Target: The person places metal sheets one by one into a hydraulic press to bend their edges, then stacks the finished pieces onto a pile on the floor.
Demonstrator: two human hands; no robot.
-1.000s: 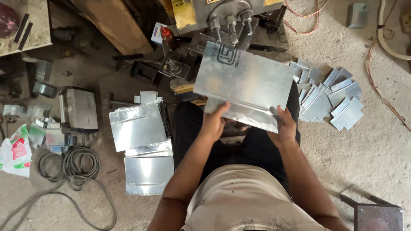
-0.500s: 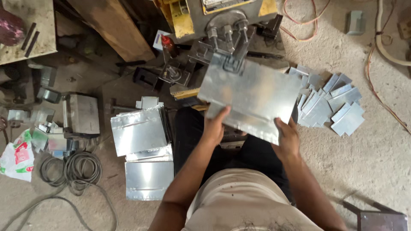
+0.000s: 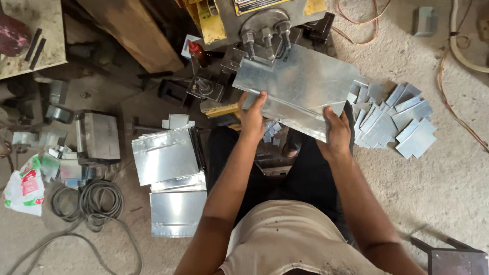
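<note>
Under the press [image 3: 265, 20] at the far middle, a metal sheet [image 3: 300, 84] is pushed in, its near edge gripped by the left hand [image 3: 253, 116] and right hand [image 3: 336, 133]. Finished sheets [image 3: 165, 155] lie stacked left; small offcuts [image 3: 397, 119] lie right.

We see a dusty concrete floor [image 3: 458, 193] carrying everything. On it, left of the seated person, lies a stack of folded metal sheets [image 3: 165, 155] with another sheet [image 3: 177, 213] just below. Right side: a scatter of small cut metal pieces [image 3: 397, 119]. Far left: coiled grey cable [image 3: 89, 199], a crumpled plastic bag [image 3: 24, 187], a small metal box [image 3: 99, 136]. Orange wire [image 3: 448, 97] snakes at right.
</note>
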